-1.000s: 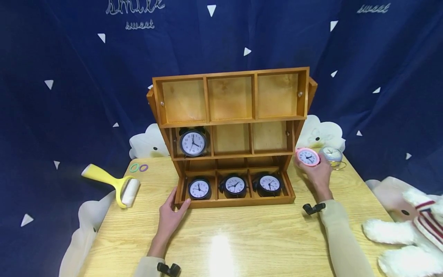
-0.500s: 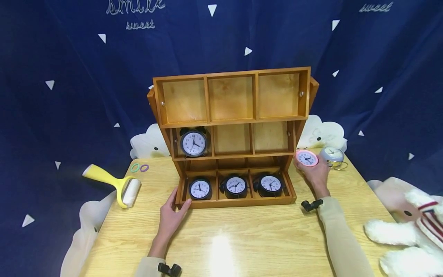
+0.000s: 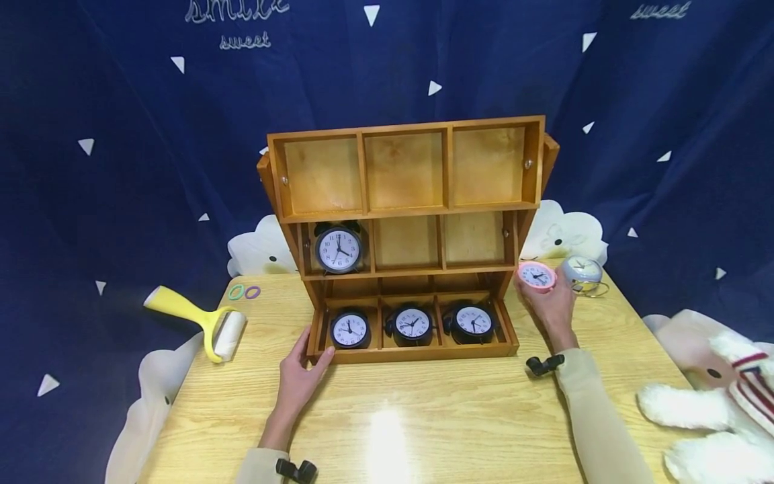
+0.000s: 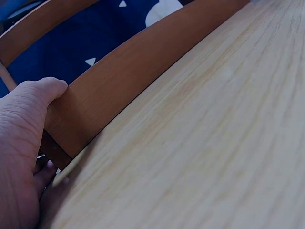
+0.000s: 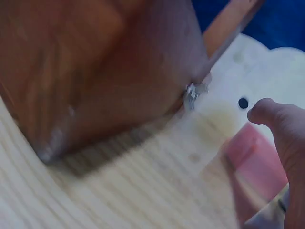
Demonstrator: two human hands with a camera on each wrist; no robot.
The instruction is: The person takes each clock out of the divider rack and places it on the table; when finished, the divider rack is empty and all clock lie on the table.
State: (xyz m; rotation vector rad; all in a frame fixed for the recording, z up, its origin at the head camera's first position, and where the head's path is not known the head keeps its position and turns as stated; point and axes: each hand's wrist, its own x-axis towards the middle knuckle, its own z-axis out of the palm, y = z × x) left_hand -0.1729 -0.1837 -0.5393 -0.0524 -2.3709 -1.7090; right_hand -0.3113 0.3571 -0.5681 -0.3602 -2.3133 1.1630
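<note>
Navy curtain [image 3: 387, 67] backs a worktop [image 3: 471, 417] where, right of centre, the right hand [image 3: 554, 306] grips the pink clock [image 3: 537, 276], best held clear of the pale clock [image 3: 583, 269]; lower left, the left hand [image 3: 298, 376] clasps the wooden rack [image 3: 417, 354], best braced firmly.

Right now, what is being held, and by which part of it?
The right fingers hold the pink clock by its sides; the left fingers grip the shelf by its bottom front-left corner.
</note>
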